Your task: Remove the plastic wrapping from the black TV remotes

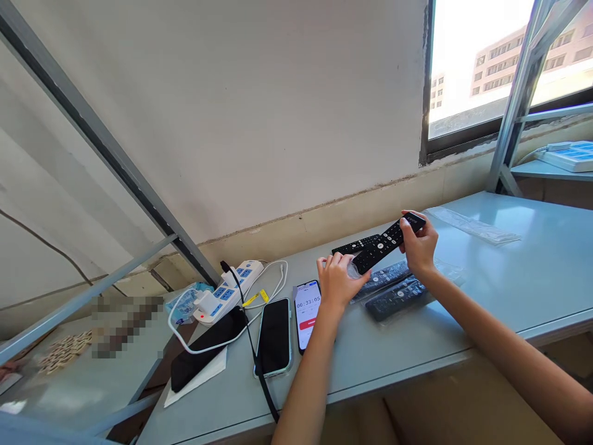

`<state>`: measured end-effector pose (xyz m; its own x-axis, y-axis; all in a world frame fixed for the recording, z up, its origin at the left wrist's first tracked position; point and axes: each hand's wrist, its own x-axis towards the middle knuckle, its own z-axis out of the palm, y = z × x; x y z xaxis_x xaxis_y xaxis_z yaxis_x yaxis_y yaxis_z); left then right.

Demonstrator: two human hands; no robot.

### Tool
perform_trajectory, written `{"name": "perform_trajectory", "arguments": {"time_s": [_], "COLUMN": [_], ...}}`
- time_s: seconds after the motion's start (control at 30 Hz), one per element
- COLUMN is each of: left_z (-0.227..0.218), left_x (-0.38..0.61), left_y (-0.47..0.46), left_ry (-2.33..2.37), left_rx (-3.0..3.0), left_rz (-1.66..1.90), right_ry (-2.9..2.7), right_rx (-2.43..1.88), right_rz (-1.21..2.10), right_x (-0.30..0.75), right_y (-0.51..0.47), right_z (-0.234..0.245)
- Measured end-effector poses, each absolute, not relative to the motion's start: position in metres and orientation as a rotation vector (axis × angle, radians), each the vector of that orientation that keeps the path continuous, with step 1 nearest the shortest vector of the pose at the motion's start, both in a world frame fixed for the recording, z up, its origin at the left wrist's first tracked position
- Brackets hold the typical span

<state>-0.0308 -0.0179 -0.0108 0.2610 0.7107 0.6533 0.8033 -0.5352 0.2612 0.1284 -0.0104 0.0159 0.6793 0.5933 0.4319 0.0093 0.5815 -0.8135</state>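
A black remote control [380, 246] is held at a slant above the table. My right hand [420, 246] is closed around its upper end, thumb on the front face. At the lower end, my left hand [336, 279] grips a piece of clear plastic bag [353, 269] against the remote; how far the plastic reaches is hidden by the fingers. Behind lies another black remote [348, 246], partly covered by the held one. Below my hands, a remote in clear plastic [383, 278] rests beside a second wrapped remote [397, 299].
A flat clear plastic bag [472, 225] lies to the right. Left of my forearm are a phone with a lit timer [306, 312], a dark-screened phone [273, 337], a black pouch [208, 349] and a power strip [229, 292] with cables. Metal bed posts [514, 99] frame the table.
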Motion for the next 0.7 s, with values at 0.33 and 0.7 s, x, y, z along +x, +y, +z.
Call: {"name": "perform_trajectory", "arguments": {"time_s": [0.33, 0.7], "left_z": [-0.009, -0.01], "left_x": [-0.034, -0.035], "left_y": [-0.015, -0.017], "left_ry": [-1.551, -1.616], "left_rx": [-2.388, -2.377], "left_rz": [-1.036, -1.087], "right_ry": [-1.026, -1.169], "right_rx": [-0.913, -0.911], "right_rz": [0.468, 0.545], "right_x": [0.126, 0.115], "right_y": [-0.007, -0.012], "right_z": [0.008, 0.009]}}
